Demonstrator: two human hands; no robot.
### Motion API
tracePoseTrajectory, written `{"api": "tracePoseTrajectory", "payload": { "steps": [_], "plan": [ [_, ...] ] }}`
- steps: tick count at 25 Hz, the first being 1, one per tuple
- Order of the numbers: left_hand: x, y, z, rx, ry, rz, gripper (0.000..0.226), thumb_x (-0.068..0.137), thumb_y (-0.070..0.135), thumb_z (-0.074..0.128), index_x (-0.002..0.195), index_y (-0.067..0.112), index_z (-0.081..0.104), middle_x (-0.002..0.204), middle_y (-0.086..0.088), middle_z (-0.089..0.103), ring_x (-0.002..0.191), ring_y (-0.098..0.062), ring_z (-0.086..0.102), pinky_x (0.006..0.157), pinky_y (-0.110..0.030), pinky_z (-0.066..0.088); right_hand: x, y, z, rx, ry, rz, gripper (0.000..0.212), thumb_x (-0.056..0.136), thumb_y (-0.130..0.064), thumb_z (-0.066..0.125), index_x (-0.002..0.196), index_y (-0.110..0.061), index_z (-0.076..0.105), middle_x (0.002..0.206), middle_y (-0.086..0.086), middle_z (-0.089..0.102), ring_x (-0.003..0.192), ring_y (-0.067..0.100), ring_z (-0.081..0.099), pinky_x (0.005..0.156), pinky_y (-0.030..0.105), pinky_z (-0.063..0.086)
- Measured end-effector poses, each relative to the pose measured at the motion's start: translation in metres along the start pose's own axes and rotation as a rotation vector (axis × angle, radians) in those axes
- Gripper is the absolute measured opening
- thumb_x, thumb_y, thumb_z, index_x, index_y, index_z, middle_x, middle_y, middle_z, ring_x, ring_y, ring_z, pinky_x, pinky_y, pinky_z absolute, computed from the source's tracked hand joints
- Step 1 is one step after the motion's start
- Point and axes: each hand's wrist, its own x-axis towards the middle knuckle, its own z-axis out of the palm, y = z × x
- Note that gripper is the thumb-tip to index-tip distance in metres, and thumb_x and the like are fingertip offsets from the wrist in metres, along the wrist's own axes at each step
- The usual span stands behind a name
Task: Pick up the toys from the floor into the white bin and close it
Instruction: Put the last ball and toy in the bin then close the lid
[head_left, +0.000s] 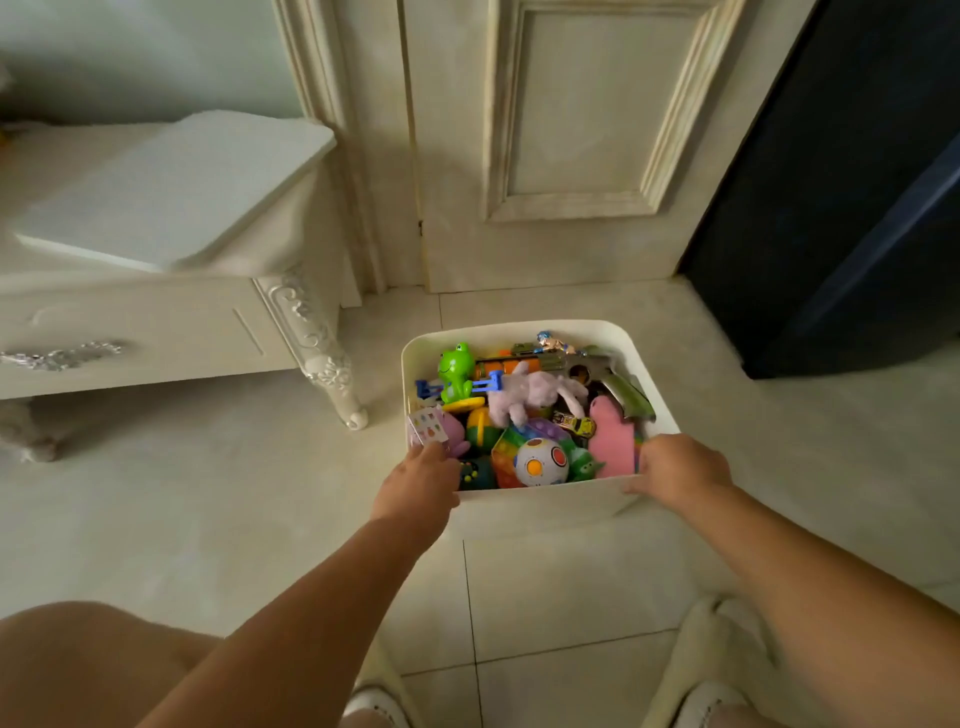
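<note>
left grip (418, 480), right grip (680, 467) on white bin (540, 508) rim, fingertips hidden

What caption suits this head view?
The left hand and right hand grip the near corners of the open white bin, full of toys.

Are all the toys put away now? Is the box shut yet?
Nearly! The toys are piled in the white bin, and no toys show on the floor in this view. The person's left hand and right hand hold its near rim. What's left is closing it: the bin is open, with no lid on it yet.
</note>
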Motion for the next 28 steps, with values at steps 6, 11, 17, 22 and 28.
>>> {"api": "tracePoseTrajectory", "payload": {
  "steps": [6,11,17,22,28],
  "plan": [
    [0.030,0.000,0.005,0.023,-0.020,-0.015,0.018,0.089,0.021,0.061,0.107,0.016,0.060,0.122,-0.003,0.053,0.114,-0.026,0.052,0.088,-0.036,0.047,0.001,0.012,0.001,0.007,-0.049,-0.062,0.050,0.071,-0.067,0.066,0.093,-0.022,0.067,0.101,-0.002,0.066,0.095,0.018,0.062,0.066,0.024,0.042],
    [0.040,-0.011,-0.018,-0.071,-0.131,0.043,0.025,0.083,0.031,0.070,0.105,0.021,0.065,0.117,0.000,0.057,0.110,-0.022,0.055,0.088,-0.028,0.046,0.011,-0.019,-0.028,-0.152,-0.429,-0.058,0.054,0.082,-0.039,0.070,0.128,-0.013,0.056,0.126,0.006,0.060,0.111,0.024,0.060,0.086,0.030,0.049],
    [0.043,-0.071,-0.113,-0.274,0.008,-0.257,0.042,0.090,0.038,0.063,0.126,0.018,0.058,0.131,-0.007,0.057,0.121,-0.025,0.053,0.101,-0.032,0.041,0.028,-0.089,-0.116,-0.049,-0.460,-0.148,0.021,0.092,-0.021,0.053,0.110,-0.011,0.060,0.108,0.008,0.070,0.069,0.020,0.059,0.060,0.027,0.047],
    [0.033,-0.120,-0.165,-1.260,0.348,-0.633,0.021,0.090,0.014,0.062,0.110,0.006,0.060,0.100,-0.011,0.059,0.095,-0.029,0.060,0.087,-0.042,0.051,0.032,-0.171,-0.149,0.727,-0.208,-0.296,0.008,0.095,-0.023,0.049,0.097,-0.021,0.056,0.089,0.002,0.067,0.077,0.017,0.061,0.061,0.025,0.043],
    [0.038,-0.147,-0.177,-2.126,0.546,-0.564,0.031,0.097,0.014,0.052,0.127,0.012,0.050,0.143,-0.015,0.042,0.127,-0.029,0.049,0.103,-0.044,0.044,0.023,-0.235,-0.133,1.098,-0.229,-0.277,0.015,0.091,-0.015,0.049,0.100,-0.021,0.059,0.086,0.002,0.069,0.071,0.017,0.062,0.064,0.027,0.047]
  ]
}}
